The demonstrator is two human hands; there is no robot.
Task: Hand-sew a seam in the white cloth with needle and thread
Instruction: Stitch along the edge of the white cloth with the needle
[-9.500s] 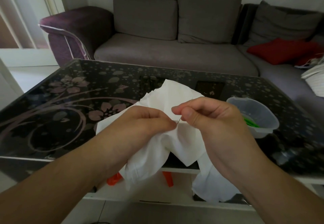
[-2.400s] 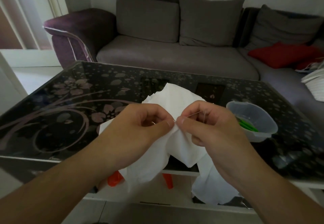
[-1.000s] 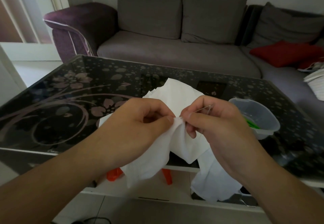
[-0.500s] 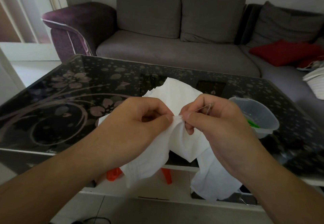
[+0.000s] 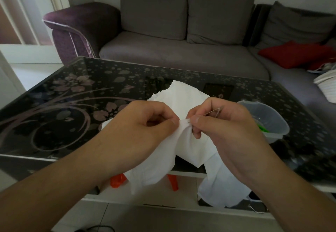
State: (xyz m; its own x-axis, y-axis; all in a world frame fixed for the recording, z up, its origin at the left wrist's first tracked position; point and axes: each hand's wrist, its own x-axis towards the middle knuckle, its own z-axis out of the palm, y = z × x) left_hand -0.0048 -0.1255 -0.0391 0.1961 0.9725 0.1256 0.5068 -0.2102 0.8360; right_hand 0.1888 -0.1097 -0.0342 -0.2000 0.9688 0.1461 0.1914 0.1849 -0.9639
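The white cloth (image 5: 183,102) lies crumpled on the near part of the black glass table (image 5: 72,104) and hangs over its front edge. My left hand (image 5: 143,128) pinches a small fold of the cloth between thumb and forefinger. My right hand (image 5: 223,126) pinches the thin metal needle (image 5: 211,112), whose point is in the fold right beside the left fingertips. The needle slants up to the right across my right fingers. The thread is too fine to make out.
A clear plastic tub (image 5: 267,121) with something green inside stands on the table just right of my right hand. Orange pieces (image 5: 118,180) show under the table. A grey sofa (image 5: 181,55) with a red cushion (image 5: 294,53) stands behind.
Over the last second both hands stay pinched together on the fold. The needle keeps its slant across my right fingers; only small shifts of the hands and the view.
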